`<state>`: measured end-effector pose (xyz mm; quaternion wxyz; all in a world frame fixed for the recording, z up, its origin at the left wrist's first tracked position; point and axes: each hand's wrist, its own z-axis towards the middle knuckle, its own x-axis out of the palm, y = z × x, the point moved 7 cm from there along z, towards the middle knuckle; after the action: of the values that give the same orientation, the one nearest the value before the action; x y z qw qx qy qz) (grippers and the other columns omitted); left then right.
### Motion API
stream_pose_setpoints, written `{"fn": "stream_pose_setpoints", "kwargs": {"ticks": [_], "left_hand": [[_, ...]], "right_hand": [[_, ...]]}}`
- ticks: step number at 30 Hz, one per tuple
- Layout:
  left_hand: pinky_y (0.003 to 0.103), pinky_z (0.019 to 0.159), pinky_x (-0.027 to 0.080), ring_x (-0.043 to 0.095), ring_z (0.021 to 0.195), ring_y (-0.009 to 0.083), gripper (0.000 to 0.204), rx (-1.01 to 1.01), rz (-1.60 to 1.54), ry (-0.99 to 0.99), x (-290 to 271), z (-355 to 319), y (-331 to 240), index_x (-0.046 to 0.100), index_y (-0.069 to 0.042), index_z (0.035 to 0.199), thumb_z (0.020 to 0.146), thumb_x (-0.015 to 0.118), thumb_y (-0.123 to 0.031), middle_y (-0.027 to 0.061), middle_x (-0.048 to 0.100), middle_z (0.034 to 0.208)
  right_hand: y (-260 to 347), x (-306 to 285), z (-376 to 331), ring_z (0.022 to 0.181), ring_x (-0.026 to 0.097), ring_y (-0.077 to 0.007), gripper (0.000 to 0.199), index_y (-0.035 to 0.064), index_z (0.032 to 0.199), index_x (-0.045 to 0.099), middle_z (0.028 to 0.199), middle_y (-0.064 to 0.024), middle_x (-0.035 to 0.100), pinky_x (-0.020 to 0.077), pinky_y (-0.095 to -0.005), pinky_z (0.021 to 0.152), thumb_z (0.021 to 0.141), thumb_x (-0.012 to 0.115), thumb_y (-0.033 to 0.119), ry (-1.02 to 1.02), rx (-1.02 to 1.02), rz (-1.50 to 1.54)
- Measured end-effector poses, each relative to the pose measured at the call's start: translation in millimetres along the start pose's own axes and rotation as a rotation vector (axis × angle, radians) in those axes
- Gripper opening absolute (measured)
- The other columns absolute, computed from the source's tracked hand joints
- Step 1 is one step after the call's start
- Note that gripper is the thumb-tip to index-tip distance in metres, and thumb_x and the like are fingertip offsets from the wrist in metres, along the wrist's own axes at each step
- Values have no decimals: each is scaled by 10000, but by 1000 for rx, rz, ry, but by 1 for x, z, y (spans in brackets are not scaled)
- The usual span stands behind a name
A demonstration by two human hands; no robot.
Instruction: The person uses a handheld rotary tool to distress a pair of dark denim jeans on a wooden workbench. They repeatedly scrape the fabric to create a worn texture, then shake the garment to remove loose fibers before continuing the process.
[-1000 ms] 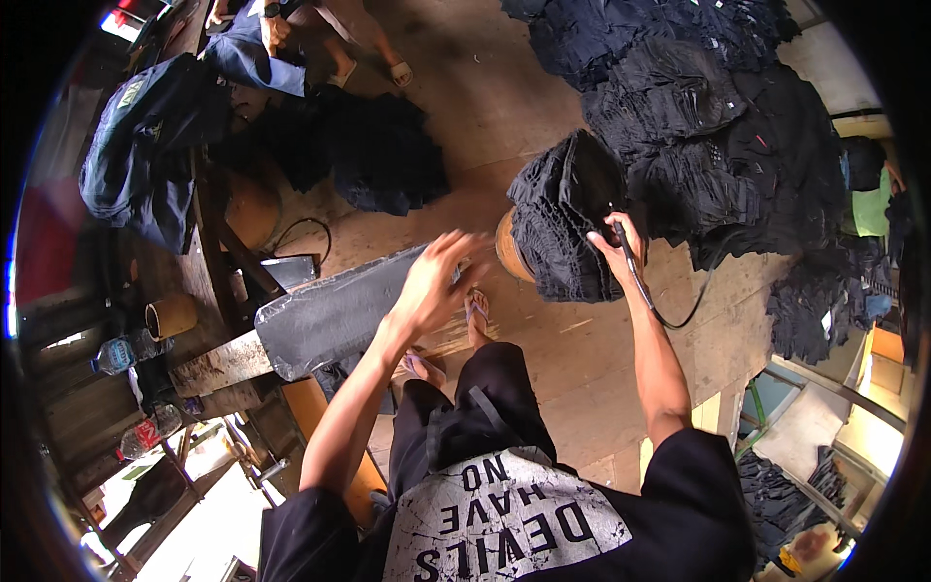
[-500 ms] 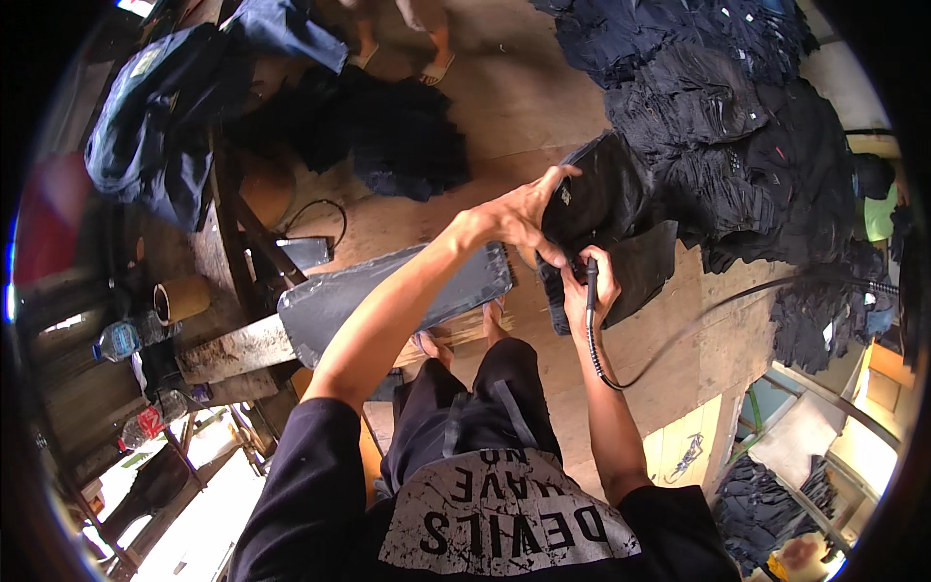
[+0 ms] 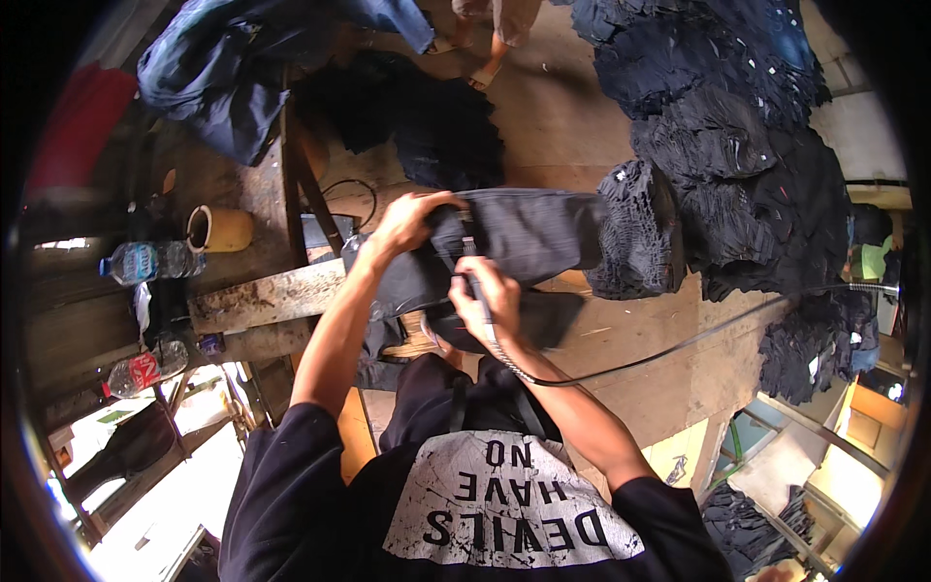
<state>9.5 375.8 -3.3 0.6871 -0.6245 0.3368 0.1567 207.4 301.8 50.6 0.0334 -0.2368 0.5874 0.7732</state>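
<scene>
A pair of black trousers (image 3: 529, 228) lies spread sideways in front of me over a padded board, which the cloth hides. My left hand (image 3: 412, 221) is closed on the left end of the trousers, fingers curled at the far edge. My right hand (image 3: 488, 291) wraps round a slim pen-like handpiece (image 3: 469, 246), its tip at the cloth close to my left fingers. From its rear end a black flexible cable (image 3: 669, 346) runs off to the right. Below the trousers hangs a loose dark flap of cloth (image 3: 543, 320).
Tall heaps of dark garments (image 3: 718, 145) fill the right, with a bunched one (image 3: 635, 233) beside the trousers. A wooden plank (image 3: 276, 294) reaches in from the left, near plastic bottles (image 3: 145, 262) and a yellowish cylinder (image 3: 223, 229). Another person's legs (image 3: 499, 44) stand beyond a dark cloth pile (image 3: 407, 116).
The trousers have come left from beside the garment heap and now cover the board, which was bare. Both hands moved left with them, the handpiece still in my right hand.
</scene>
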Motion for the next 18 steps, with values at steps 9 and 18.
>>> {"fn": "stream_pose_setpoints", "kwargs": {"ticks": [9, 18], "left_hand": [[419, 1096, 510, 685, 1173, 292, 413, -781, -230, -814, 0, -223, 53, 619, -33, 1467, 1061, 696, -42, 190, 718, 1251], [262, 759, 566, 667, 877, 96, 118, -509, -1623, -1, 94, -168, 156, 554, -133, 1020, 1125, 561, -79, -24, 605, 965]], "right_hand": [[-27, -12, 38, 1324, 658, -456, 430, 40, 1212, 671, 1332, -241, 720, 520, -524, 1138, 858, 913, 63, -32, -271, -135], [-66, 11, 73, 1142, 708, -431, 562, 66, 1269, 648, 1205, -180, 706, 572, -488, 987, 795, 951, 64, 85, -299, -198]]}}
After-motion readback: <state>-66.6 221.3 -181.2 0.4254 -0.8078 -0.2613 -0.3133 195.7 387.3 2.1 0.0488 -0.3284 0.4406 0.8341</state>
